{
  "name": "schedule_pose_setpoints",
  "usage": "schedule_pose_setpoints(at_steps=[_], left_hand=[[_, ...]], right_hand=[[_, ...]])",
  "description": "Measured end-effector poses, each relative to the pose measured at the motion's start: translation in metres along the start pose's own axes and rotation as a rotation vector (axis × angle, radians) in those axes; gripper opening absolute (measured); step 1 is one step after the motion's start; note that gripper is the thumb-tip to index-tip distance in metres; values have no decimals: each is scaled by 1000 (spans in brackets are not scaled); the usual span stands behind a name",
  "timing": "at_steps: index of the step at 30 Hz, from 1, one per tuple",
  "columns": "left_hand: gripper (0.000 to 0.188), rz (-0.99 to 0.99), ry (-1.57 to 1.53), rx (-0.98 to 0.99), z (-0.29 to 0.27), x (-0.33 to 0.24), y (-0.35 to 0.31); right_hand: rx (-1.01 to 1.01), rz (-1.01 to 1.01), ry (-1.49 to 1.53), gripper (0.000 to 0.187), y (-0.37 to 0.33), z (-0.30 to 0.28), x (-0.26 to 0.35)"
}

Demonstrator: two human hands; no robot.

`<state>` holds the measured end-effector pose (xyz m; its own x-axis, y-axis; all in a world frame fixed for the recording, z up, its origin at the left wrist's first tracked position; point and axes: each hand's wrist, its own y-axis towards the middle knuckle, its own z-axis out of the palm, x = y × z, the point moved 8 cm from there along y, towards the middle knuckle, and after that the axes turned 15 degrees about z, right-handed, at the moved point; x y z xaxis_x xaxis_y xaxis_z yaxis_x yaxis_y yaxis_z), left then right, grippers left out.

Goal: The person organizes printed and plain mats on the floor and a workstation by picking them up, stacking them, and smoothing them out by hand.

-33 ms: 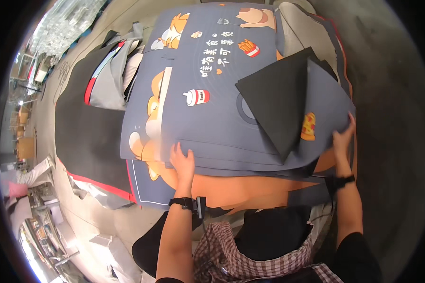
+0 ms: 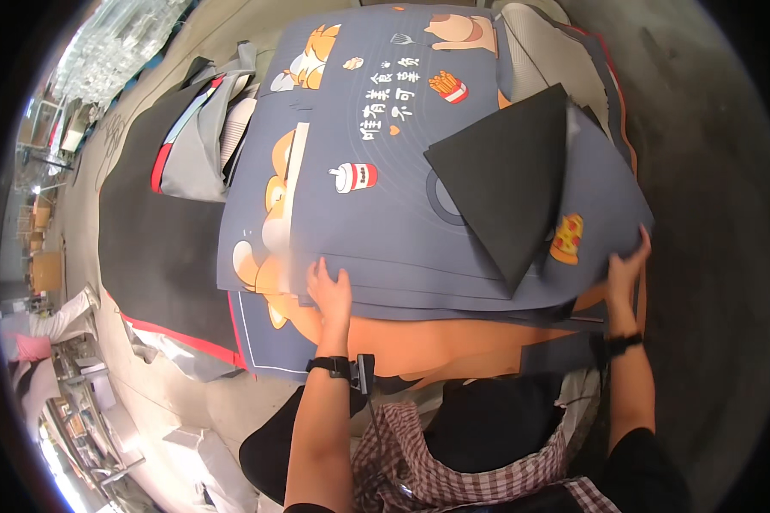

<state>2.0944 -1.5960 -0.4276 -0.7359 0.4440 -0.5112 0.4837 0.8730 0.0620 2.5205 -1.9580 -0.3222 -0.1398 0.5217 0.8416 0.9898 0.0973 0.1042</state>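
A stack of grey-blue printed mats, with cartoon dogs, snacks and white characters, lies in front of me. My left hand rests on the front edge of the top mats, fingers apart. At the right, my right hand grips the edge of a raised, curved mat corner with a pizza print; the fingertips are partly hidden behind the edge. Beside that corner, a black underside flap is folded over onto the printed face. Under the top mats, an orange-printed mat shows along the front.
Black mats with red edging lie in a pile at the left, with a grey folded piece on top. Rolled beige material sits at the back right. Clear-wrapped goods stand far left, and a person's leg shows there.
My right hand has shifted slightly down and right, and the raised mat corner has swung outward with it. My left hand has barely moved.
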Motion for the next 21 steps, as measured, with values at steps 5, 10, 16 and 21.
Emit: schedule_pose_setpoints(at_steps=[5,10,16,21], left_hand=[[70,-164,-10,83,27,-2,11],[92,-222,105,223,49,-11,7],[99,-286,148,335,51,-9,5],[101,-311,141,424,52,-8,10]], right_hand=[[-273,575,62,64,-121,-87,-179],[257,993,241,21,-228,-8,-180],[538,-556,-363,40,-146,186,56],[500,-541,-926,64,-107,268,66]])
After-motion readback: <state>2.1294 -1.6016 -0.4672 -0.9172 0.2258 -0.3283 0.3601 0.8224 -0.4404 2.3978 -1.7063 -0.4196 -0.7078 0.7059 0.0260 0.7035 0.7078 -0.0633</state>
